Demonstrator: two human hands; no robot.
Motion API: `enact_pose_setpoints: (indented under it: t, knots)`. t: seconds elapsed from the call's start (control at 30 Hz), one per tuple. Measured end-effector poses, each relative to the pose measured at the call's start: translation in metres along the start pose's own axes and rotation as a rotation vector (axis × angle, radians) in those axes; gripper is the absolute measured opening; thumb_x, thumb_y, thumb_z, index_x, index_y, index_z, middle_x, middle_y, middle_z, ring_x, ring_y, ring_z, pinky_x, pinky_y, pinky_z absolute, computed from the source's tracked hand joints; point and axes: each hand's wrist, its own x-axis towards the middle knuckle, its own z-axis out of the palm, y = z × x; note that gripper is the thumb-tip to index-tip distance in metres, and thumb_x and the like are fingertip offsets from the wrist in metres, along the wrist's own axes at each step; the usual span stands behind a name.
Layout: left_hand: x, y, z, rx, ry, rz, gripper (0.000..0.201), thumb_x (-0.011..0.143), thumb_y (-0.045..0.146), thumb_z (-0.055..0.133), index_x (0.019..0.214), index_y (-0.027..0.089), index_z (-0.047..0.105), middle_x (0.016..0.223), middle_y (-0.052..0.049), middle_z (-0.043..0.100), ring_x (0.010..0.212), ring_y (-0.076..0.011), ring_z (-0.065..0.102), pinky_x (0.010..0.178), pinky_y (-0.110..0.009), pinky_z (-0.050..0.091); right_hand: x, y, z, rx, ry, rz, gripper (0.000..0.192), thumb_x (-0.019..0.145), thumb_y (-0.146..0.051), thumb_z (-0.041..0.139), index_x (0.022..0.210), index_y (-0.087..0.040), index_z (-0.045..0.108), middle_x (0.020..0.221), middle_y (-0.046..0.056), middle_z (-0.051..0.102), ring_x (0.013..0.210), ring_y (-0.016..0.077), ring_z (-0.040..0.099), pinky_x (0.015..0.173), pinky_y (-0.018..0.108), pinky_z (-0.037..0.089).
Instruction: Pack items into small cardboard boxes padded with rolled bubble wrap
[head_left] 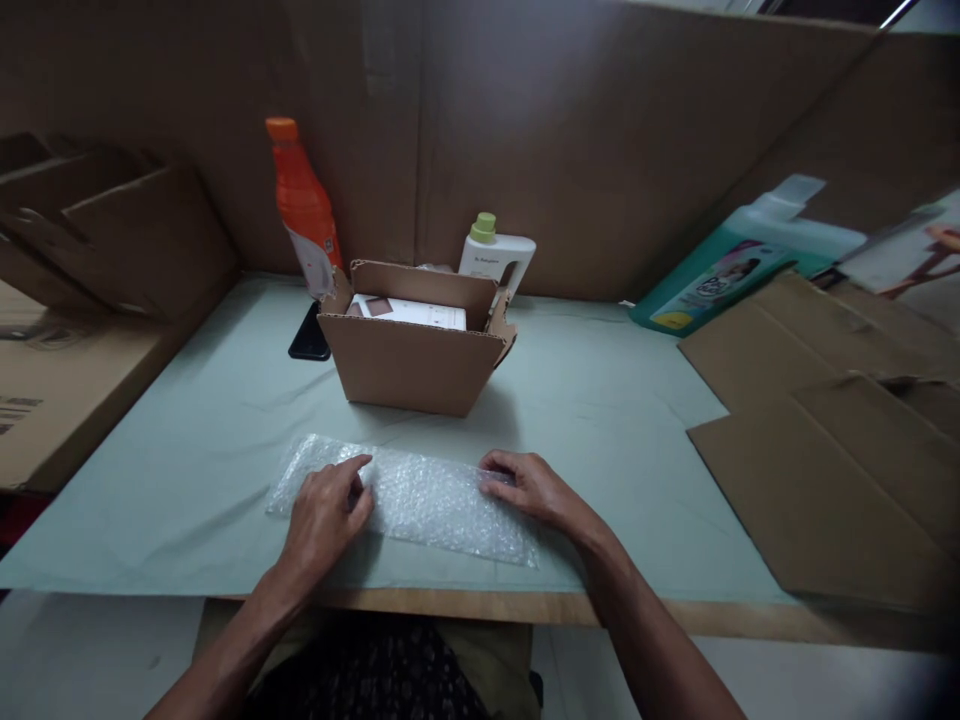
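Flat on table: bubble wrap (409,497) under both hands; left hand (326,512), right hand (529,487) open, pressing, gripping nothing.

A table (600,420) under pale green paper carries bubble wrap (420,495) at 6 o'clock, an open cardboard box (409,365) at centre, a black phone (310,335) at 10, flat cardboard sheets (840,450) at 3.

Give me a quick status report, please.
Both hands, left and right, flat on bubble wrap. Open box behind it. Nothing between.
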Motion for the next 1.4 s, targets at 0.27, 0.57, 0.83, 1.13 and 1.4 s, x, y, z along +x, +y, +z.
enact_pose_setpoints:
  t: [0.27,0.57,0.83,1.13,1.4]
  knots:
    - [0.013,0.011,0.0,0.18,-0.084,-0.068,0.013,0.09,0.027,0.057,0.084,0.019,0.067,0.089,-0.007,0.066,0.092,-0.0284,0.062,0.08,-0.04,0.043,0.003,-0.001,0.003,-0.04,-0.005,0.044,0.018,0.081,-0.026,0.062,0.094,-0.019,0.071,0.086,0.004,0.073,0.077,0.0201,0.063,0.069,0.029,0.041]
    - [0.008,0.015,0.002,0.155,-0.029,0.019,0.013,0.089,0.025,0.057,0.081,0.02,0.066,0.088,-0.007,0.066,0.09,-0.0273,0.059,0.079,-0.039,0.042,-0.011,-0.012,-0.007,-0.269,-0.004,0.109,0.013,0.081,-0.018,0.066,0.093,-0.021,0.071,0.08,0.003,0.072,0.071,0.0185,0.06,0.064,0.027,0.034]
    - [0.01,0.022,0.01,0.236,-0.069,0.027,0.018,0.092,0.027,0.055,0.086,0.019,0.07,0.091,-0.009,0.067,0.092,-0.0293,0.059,0.08,-0.041,0.044,-0.02,0.002,-0.001,-0.393,0.106,0.057,0.015,0.083,-0.02,0.071,0.097,-0.021,0.067,0.098,0.006,0.073,0.09,0.0236,0.064,0.077,0.033,0.04]
    - [-0.001,-0.034,-0.024,0.436,0.052,-0.173,0.049,0.091,0.046,0.055,0.126,0.012,0.062,0.113,-0.018,0.065,0.106,-0.0364,0.058,0.086,-0.048,0.047,-0.023,-0.003,-0.003,-0.426,0.053,0.071,0.007,0.082,-0.019,0.069,0.082,-0.02,0.062,0.086,0.006,0.069,0.084,0.0228,0.058,0.076,0.032,0.037]
    - [0.024,-0.027,-0.025,0.18,0.209,-0.074,0.05,0.086,0.042,0.06,0.128,0.016,0.06,0.123,-0.017,0.06,0.112,-0.0337,0.058,0.093,-0.048,0.049,-0.034,-0.009,0.006,-0.278,0.058,0.21,0.012,0.085,-0.024,0.057,0.095,-0.022,0.063,0.09,0.005,0.072,0.08,0.0214,0.064,0.069,0.029,0.038]
